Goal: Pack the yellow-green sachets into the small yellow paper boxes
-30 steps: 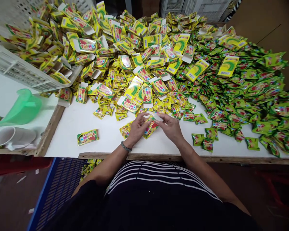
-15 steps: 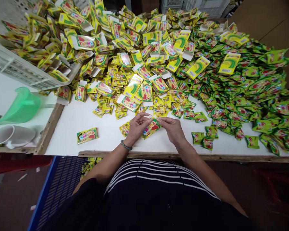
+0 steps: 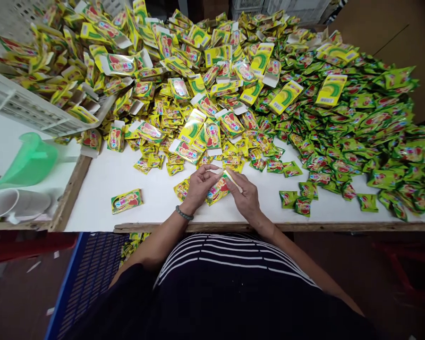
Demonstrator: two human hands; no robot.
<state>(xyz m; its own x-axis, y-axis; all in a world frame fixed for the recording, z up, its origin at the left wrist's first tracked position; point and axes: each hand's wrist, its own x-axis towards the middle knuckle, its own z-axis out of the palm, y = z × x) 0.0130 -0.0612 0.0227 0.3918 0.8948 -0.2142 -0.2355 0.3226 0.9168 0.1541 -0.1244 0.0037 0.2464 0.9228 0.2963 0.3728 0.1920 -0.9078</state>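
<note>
Between my two hands, near the table's front edge, is a yellow-green printed box. My left hand, with a beaded bracelet on its wrist, pinches the box's upper left end. The fingers of my right hand are closed on its upper right end. A yellow packet lies beside my left hand, partly covered by it. Farther left a closed box lies flat on the white table. Behind my hands several open-ended boxes rest on small yellow packets.
Green packets are heaped on the right, with a few loose ones nearer. A white crate full of boxes stands at the left. Below it are a green scoop and a white mug. A blue crate is under the table edge.
My right hand has moved left and closed in over the box's right end, its fingers now more bunched. My left hand has stayed at the other end. The view has shifted slightly.
</note>
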